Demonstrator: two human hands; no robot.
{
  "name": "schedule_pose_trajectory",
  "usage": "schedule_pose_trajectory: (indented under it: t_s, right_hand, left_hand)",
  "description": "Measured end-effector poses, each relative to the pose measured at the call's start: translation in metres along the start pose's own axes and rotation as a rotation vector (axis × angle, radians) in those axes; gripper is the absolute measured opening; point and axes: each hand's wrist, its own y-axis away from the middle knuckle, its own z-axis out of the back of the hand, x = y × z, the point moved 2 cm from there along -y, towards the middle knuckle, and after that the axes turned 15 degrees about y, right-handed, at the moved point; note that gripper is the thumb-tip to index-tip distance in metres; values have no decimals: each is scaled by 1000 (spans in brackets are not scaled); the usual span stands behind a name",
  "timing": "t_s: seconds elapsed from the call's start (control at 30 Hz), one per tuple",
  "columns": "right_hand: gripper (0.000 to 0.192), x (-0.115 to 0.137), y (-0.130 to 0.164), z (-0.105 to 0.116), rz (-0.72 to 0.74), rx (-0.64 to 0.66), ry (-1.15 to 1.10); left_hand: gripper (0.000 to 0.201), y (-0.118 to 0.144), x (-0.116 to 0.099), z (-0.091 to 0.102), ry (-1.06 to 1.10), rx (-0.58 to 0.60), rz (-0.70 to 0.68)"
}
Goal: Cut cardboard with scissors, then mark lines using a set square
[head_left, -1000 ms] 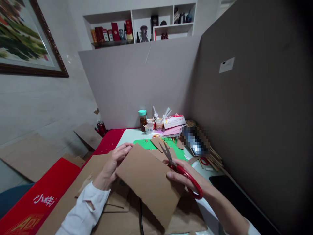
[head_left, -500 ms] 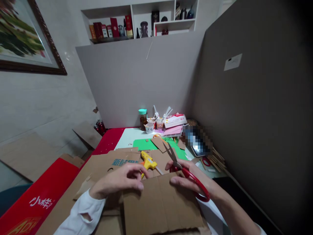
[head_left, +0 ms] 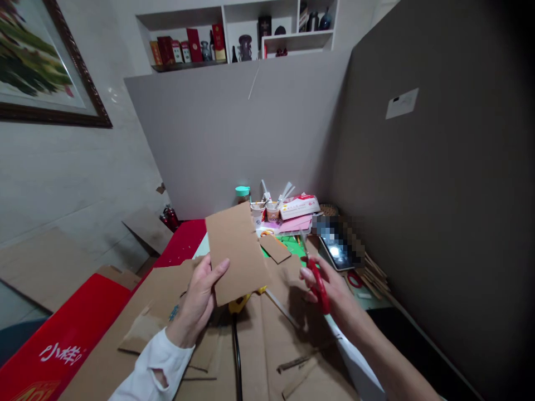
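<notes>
Over my cluttered worktop (head_left: pixel 217 236), left hand (head_left: pixel 199 301) pinches an upright brown cardboard rectangle (head_left: pixel 236 252); right hand (head_left: pixel 330 284) is closed around red-handled scissors (head_left: pixel 316 278).

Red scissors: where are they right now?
In the head view, the red scissors are in the right hand, right of centre, blades pointing away toward the green sheet, beside the cardboard piece held up by the left hand.

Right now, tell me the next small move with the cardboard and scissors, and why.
Probably bring the red scissors in the right hand over to the cardboard piece: the left hand holds it raised, and the blades sit apart from its edge.
</notes>
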Motion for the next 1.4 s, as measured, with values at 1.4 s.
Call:
schedule_pose_trajectory:
  t_s: [1.4]
  right_hand:
    - [37, 24, 32, -35, 73, 311, 574]
  left_hand:
    - [65, 10, 10, 8, 85, -107, -27]
